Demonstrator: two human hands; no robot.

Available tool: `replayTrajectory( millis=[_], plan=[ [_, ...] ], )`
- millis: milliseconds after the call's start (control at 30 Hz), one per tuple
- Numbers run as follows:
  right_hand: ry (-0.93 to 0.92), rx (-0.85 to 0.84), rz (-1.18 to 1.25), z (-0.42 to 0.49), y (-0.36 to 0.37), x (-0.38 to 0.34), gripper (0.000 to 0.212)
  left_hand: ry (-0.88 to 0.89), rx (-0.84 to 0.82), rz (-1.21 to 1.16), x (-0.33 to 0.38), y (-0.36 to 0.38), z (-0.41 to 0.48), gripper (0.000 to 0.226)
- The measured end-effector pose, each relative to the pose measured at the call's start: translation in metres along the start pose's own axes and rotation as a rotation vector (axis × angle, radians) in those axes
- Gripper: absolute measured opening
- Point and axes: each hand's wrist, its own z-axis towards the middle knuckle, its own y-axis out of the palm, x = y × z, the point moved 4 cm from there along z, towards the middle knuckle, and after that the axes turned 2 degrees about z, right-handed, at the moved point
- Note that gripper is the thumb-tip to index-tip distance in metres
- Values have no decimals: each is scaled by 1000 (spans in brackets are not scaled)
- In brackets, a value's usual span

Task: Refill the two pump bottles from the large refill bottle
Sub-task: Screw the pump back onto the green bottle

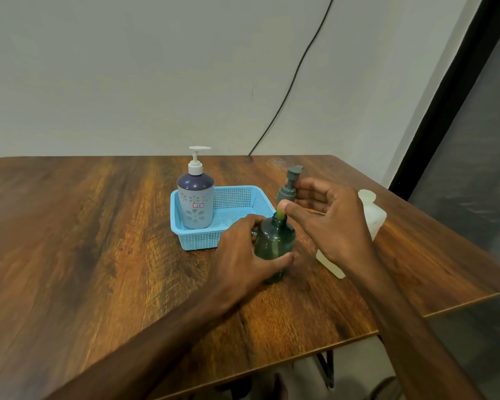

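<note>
A dark green pump bottle (274,243) stands on the wooden table (98,241), in front of the blue basket. My left hand (243,252) grips its body. My right hand (326,217) pinches the grey-green pump head (289,187), which is lifted clear of the neck so a yellow-green tube shows between them. A grey-and-navy pump bottle (195,197) with a white pump stands upright in the left of the blue basket (237,203). The large translucent white refill bottle (370,215) stands to the right, mostly hidden behind my right hand.
A black cable (295,73) runs down the pale wall to the table's back edge. The table's right edge (416,316) lies close to the refill bottle. A dark frame and glass panel (459,111) stand at the right.
</note>
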Motion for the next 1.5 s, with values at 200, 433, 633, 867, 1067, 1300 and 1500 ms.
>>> replayTrajectory(
  millis=[200, 433, 633, 867, 1067, 1300, 1500],
  plan=[
    [4, -25, -36, -1, 1, 4, 44, 7, 1, -20, 2, -1, -1, 82],
    [9, -54, -51, -4, 2, 4, 42, 6, -8, -22, 1, 0, -1, 88],
    [26, -74, -46, -6, 3, 7, 45, 4, -3, -29, 1, 0, 0, 86],
    [33, -100, -56, -8, 6, 13, 46, -4, 5, -39, 1, 1, -1, 84],
    [33, -115, -73, -9, 8, 17, 47, -4, 5, -32, -1, 2, -1, 81],
    [42, -104, -62, -11, 9, 17, 46, 4, -2, -40, -1, 2, -1, 80],
    [48, -80, -55, -13, 8, 18, 44, 5, -19, -33, 0, 0, -1, 83]
  ],
)
